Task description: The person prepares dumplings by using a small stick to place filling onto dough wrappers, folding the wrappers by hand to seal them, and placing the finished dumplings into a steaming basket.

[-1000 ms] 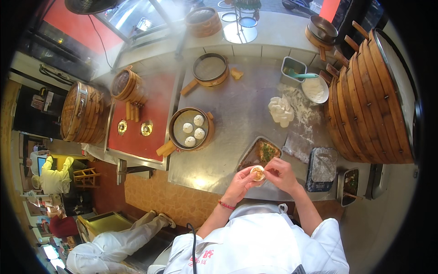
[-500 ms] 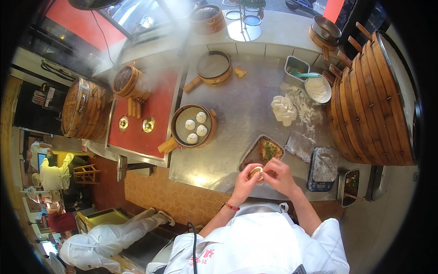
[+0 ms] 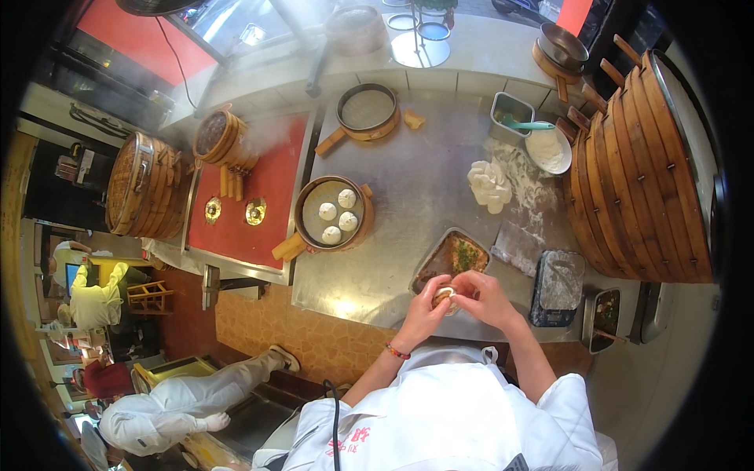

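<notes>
Over the near edge of the steel worktop, my left hand (image 3: 424, 312) cups a small bun (image 3: 444, 294) of white dough with brownish filling showing. Against its rim are the fingertips of my right hand (image 3: 488, 301), closed in a pinch. Just beyond my hands is a metal tray of filling (image 3: 469, 255), brown with chopped greens. Left of it, several pleated buns (image 3: 331, 235) sit in a round bamboo steamer (image 3: 367, 222) with a handle. A pile of flat dough wrappers (image 3: 489, 187) lies farther off, beside scattered flour.
A tall stack of bamboo steamers (image 3: 628, 180) borders the right. A flour bowl (image 3: 547, 151), a metal container (image 3: 510, 118) with a green-handled tool, and a floury scale (image 3: 558, 282) stand near it. Steam rises by the red stove top (image 3: 275, 169). A person in white (image 3: 188, 408) is lower left.
My right fingers have shifted slightly along the bun's rim; my left hand still cups it. The person in white at lower left has moved, a hand now showing.
</notes>
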`<state>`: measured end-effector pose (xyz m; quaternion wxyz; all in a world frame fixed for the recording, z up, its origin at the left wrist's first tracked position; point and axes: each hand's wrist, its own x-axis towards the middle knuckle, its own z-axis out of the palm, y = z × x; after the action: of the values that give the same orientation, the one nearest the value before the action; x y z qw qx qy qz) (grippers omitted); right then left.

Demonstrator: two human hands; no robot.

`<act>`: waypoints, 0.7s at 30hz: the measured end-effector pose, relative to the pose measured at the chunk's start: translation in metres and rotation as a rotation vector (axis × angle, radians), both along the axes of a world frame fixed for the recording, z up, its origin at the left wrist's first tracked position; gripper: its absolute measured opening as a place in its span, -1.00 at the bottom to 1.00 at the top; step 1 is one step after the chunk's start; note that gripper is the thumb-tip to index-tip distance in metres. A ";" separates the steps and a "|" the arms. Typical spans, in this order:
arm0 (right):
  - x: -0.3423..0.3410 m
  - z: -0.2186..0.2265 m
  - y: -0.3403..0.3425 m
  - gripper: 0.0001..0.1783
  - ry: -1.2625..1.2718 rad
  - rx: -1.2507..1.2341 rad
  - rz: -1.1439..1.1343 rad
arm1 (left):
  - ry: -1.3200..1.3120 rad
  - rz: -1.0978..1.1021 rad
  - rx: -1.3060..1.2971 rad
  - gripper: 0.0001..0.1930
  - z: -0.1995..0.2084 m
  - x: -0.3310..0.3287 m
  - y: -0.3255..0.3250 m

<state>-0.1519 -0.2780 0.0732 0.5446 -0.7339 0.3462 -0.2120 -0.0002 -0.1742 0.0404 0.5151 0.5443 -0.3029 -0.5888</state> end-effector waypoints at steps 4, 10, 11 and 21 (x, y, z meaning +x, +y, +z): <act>-0.005 -0.002 -0.002 -0.88 -0.032 0.058 -0.054 | 0.634 0.095 0.098 -0.57 0.008 0.010 -0.001; 0.004 -0.015 0.012 -0.90 -0.191 0.230 -0.217 | 0.809 0.216 0.046 -0.58 -0.012 -0.006 0.004; 0.005 -0.013 0.012 -0.90 -0.152 0.234 -0.216 | 0.782 0.219 0.017 -0.59 -0.017 -0.007 0.005; 0.008 0.009 0.010 -0.89 -0.050 0.005 -0.128 | 0.176 0.223 -0.083 -0.71 -0.008 -0.013 0.000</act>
<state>-0.1444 -0.2683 0.0822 0.5404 -0.7032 0.3792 -0.2639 -0.0128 -0.1740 0.0322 0.6238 0.4992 -0.2184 -0.5603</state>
